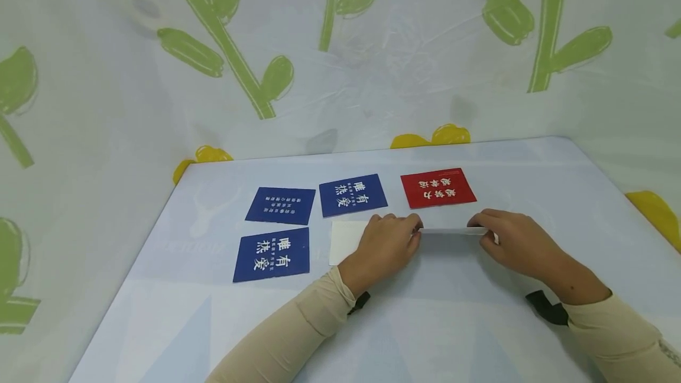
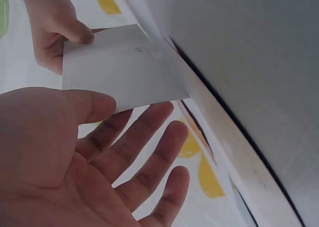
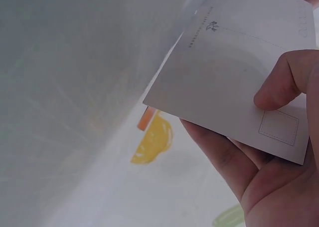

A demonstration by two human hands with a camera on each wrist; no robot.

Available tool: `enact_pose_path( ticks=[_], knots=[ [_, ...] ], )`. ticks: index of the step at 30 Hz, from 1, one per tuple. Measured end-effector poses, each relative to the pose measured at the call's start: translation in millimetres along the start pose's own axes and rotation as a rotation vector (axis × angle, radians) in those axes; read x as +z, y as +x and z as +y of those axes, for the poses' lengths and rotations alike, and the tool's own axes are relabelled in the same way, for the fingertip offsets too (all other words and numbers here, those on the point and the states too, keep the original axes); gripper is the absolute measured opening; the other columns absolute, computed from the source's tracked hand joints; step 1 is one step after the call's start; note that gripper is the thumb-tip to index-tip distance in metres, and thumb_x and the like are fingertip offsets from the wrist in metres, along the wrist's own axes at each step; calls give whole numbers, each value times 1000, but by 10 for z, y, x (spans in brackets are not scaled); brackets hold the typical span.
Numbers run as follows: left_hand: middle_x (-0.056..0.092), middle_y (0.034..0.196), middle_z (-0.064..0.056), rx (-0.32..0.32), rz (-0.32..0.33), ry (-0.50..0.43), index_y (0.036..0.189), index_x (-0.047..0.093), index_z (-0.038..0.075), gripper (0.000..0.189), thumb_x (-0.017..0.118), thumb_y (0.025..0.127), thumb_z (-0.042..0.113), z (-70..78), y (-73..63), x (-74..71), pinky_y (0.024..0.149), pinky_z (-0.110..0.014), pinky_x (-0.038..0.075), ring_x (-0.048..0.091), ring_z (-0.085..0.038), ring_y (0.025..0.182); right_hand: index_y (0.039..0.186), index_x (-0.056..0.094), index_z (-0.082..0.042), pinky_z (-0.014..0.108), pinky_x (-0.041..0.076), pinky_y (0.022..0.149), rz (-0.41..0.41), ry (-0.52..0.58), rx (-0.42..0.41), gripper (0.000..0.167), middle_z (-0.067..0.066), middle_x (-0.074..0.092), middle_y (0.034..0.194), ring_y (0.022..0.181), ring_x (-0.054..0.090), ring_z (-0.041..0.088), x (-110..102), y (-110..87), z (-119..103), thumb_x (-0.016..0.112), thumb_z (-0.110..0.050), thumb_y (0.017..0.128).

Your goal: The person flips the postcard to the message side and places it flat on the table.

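Note:
A postcard is held nearly edge-on above the table between the two hands. My left hand pinches its left end; in the left wrist view the thumb lies on the white face and the other fingers spread behind. My right hand pinches the right end. In the right wrist view, the postcard shows a white back with a stamp box and a small printed mark, and the right thumb rests beside that box. Its other face is hidden. Another white card lies beside my left hand, partly covered by it.
On the white table lie a blue card, a second blue card and a third, all with white characters. A red card lies at the back, beyond the hands. A leaf-patterned curtain rises behind.

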State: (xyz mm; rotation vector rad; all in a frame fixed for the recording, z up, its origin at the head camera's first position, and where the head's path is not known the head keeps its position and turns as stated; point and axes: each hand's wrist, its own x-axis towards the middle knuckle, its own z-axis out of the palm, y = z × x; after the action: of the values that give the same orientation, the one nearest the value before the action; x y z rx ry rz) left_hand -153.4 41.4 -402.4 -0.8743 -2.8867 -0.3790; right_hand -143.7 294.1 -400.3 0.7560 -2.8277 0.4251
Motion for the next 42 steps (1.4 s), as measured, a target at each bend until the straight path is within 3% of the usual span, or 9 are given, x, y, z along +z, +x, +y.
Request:
enact_pose_path(
  ticks=[12,26,32,36,42],
  knots=[
    [76,82,5,-17,1,1,117,68,16,21,59,100,25,-4,17,-23,64,-22,43,70,-11,75,110,70,-5,21,45,55,51,-2,-12,36,14,74,103,69,55,13,-33,23,18,74,5,76],
    [77,87,5,-24,41,-58,115,67,14,18,61,99,23,-11,24,-33,62,-18,42,69,-9,74,114,67,-8,17,42,48,198,-4,-82,42,10,70,101,54,42,0,1,34,49,74,5,75],
    [78,90,5,-33,47,-73,116,66,13,20,62,99,22,-4,33,-30,65,-20,46,70,-8,75,115,67,-7,32,59,58,237,-21,-63,44,11,68,105,65,61,12,27,46,32,83,-4,74],
    [77,90,4,-49,26,-95,122,62,12,26,63,98,24,16,20,-16,67,-19,49,68,-7,72,115,68,-6,37,60,61,265,-15,-58,47,11,66,103,72,65,18,54,28,17,86,-7,72],
    [76,89,4,-49,28,-130,134,51,12,41,64,98,24,26,-4,-17,58,-14,43,64,-6,65,114,67,-4,44,61,68,310,2,-43,50,13,65,104,84,68,28,46,28,-3,89,-6,69]
  ],
)
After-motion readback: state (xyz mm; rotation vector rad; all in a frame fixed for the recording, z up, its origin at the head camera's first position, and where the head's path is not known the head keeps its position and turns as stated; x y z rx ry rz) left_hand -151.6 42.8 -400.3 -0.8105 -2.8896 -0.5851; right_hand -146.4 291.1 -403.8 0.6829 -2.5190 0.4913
